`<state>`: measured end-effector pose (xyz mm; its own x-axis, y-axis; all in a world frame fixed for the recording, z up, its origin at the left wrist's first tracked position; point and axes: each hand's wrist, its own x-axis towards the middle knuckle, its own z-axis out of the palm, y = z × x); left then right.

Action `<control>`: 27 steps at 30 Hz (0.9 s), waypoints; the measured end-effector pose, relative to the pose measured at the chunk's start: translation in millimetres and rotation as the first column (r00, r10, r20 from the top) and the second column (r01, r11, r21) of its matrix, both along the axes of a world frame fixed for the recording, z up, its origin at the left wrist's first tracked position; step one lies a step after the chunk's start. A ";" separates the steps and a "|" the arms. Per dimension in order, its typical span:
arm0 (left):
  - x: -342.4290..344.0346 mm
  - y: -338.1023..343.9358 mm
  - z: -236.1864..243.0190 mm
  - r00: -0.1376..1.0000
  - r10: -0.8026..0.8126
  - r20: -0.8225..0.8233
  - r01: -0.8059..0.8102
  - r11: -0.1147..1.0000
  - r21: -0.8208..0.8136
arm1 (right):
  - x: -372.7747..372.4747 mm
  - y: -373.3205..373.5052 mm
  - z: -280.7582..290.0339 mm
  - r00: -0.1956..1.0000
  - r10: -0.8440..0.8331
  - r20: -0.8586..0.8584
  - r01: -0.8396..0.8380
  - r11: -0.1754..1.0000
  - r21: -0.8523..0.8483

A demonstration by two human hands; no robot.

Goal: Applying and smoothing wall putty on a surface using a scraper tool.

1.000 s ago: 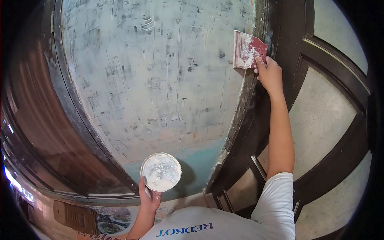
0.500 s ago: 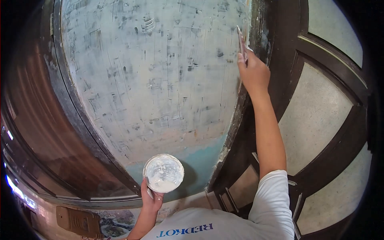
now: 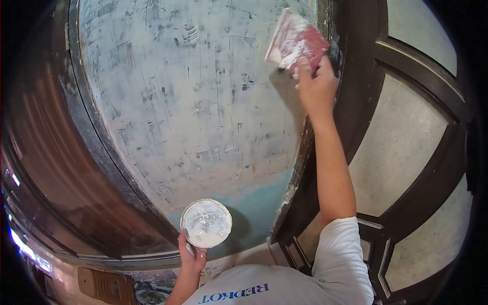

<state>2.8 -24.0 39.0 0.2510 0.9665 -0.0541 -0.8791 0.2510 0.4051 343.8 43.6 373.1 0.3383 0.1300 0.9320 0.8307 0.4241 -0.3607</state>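
High on the right, my right hand grips a pinkish-red putty spreader, a flat blade smeared with white filler. Its broad face is turned toward me, close to the wall's right edge. The wall panel is coated with streaky white filler over dark marks, with a bare turquoise strip low down. Near my body, my left hand supports a round tub from its near left side. White paste covers the tub's bottom and rim. The fingers beneath the tub are hidden.
A dark wooden door frame with pale panels stands on the right. Brown curtain-like cloth hangs behind a dark frame at left. A brown plastic stool or chair is on the floor at lower left.
My right hand has turned the spreader from edge-on to face-on, its blade now pointing up and left. The tub in my left hand has barely shifted.
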 end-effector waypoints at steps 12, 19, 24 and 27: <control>5.4 0.8 0.8 0.999 -0.048 0.011 0.048 0.997 -0.058 | 27.5 73.6 -48.5 0.180 0.704 -0.687 -0.807 0.505 0.306; 9.6 -2.0 -1.3 0.996 -0.075 -0.047 0.074 0.997 -0.030 | 21.5 46.4 -121.6 0.140 0.733 -0.665 -0.776 0.498 0.386; 18.0 -1.0 5.0 0.994 -0.070 -0.087 0.066 0.997 -0.042 | 32.2 58.0 -54.5 0.216 0.741 -0.636 -0.787 0.517 0.335; 19.4 -2.6 0.9 0.995 -0.065 -0.072 0.060 0.996 -0.068 | 18.3 61.5 -97.2 0.153 0.646 -0.748 -0.797 0.528 0.293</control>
